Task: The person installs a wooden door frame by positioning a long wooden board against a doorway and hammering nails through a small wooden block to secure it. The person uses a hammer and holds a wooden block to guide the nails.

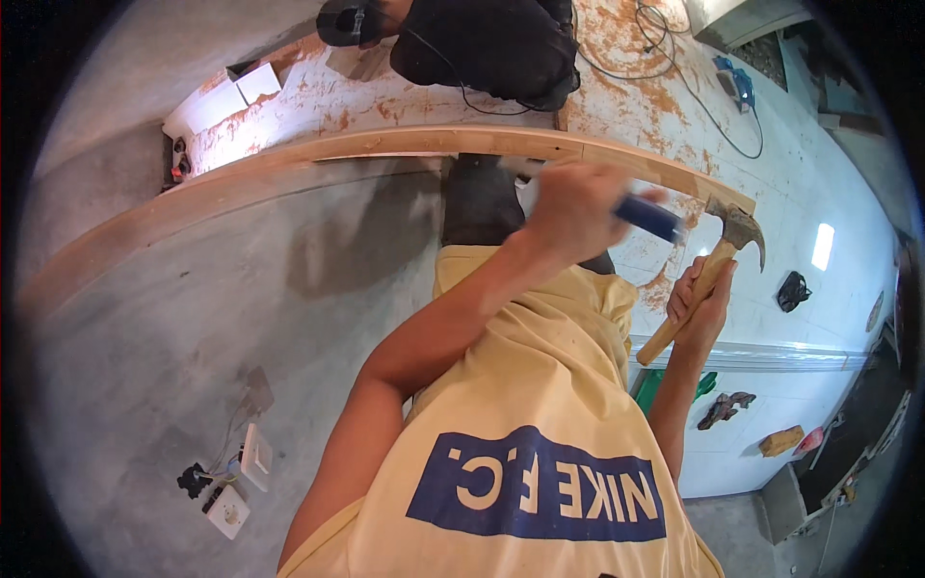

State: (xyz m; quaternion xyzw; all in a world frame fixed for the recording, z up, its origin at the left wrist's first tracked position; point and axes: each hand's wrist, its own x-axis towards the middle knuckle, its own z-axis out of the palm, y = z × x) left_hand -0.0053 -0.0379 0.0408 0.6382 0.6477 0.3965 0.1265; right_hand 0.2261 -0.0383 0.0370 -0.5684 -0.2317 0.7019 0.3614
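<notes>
My left hand [576,207], smeared by motion, grips a chisel by its blue handle [652,218]. Its far end is blurred, above the near side of a long wooden plank [501,142]. My right hand [706,306] is wrapped round the wooden handle of a claw hammer [739,231]. The hammer stands tilted, its metal head up beside the right end of the plank, its claw curving to the right. The plank runs across in front of me, bending with the lens toward the lower left.
Beyond the plank a person in dark clothes [491,48] is close by. A cable [708,106] leads to a blue tool [740,85] on the dust-strewn white surface. Two sockets hang loose on wires, one a white socket [228,511], at lower left. A sponge-like yellow block [780,441] lies at right.
</notes>
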